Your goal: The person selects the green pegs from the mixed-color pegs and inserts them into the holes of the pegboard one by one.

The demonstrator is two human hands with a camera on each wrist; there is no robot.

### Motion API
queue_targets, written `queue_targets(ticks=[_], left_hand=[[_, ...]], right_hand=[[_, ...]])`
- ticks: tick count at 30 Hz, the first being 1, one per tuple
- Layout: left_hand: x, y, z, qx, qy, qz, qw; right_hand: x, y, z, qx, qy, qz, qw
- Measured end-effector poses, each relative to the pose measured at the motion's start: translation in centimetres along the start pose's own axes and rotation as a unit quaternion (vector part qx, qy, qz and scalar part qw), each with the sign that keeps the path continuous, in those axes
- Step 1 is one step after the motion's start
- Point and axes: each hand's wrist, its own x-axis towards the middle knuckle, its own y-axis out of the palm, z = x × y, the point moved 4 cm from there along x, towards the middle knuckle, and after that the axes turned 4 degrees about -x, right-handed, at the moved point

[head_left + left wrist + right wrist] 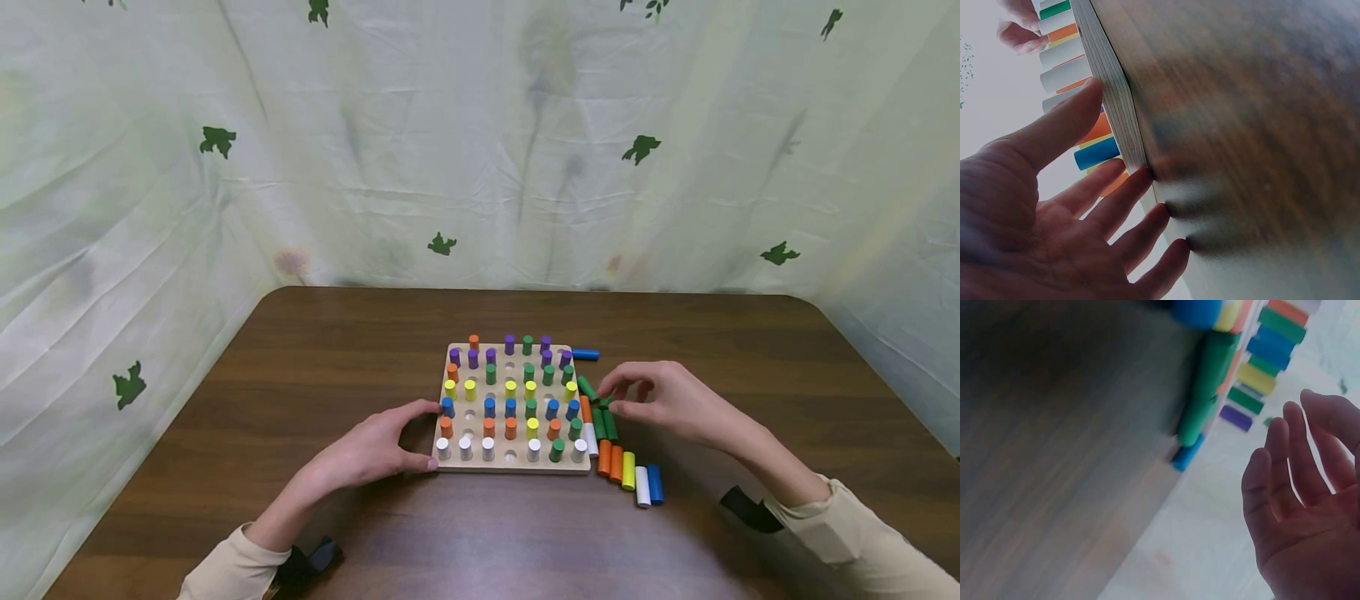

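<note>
A wooden pegboard (510, 462) full of coloured pegs lies on the table. My left hand (377, 446) rests at its left side, thumb by the near corner and index fingertip near a blue peg (447, 407). The left wrist view shows the thumb at the board's edge (1113, 94) and the other fingers spread loosely. My right hand (663, 402) hovers right of the board, its thumb and index fingertips over green pegs (604, 423). In the right wrist view its fingers (1288, 462) are relaxed, with no peg visible between them.
Loose orange pegs (610, 460), a yellow peg (628, 471), a white peg (642, 487) and a blue peg (656, 484) lie at the board's near right. Another blue peg (586, 354) lies by its far right corner. A leaf-patterned cloth (480, 167) hangs behind the table.
</note>
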Motion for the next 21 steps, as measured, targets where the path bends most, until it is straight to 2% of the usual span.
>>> queue_targets(ticks=[10,17,21], left_hand=[[0.0,0.0,0.0,0.0,0.001,-0.001,1.0],[0.0,0.1,0.1,-0.004,-0.001,0.002,1.0],[0.1,0.1,0.2,-0.004,0.002,0.001,1.0]], right_hand=[[1.1,0.2,-2.7,0.007,0.011,0.027,0.9996],[1.8,0.9,-3.5,0.007,0.031,0.058,0.9978],[1.9,1.0,-3.7,0.004,0.029,0.068,0.9972]])
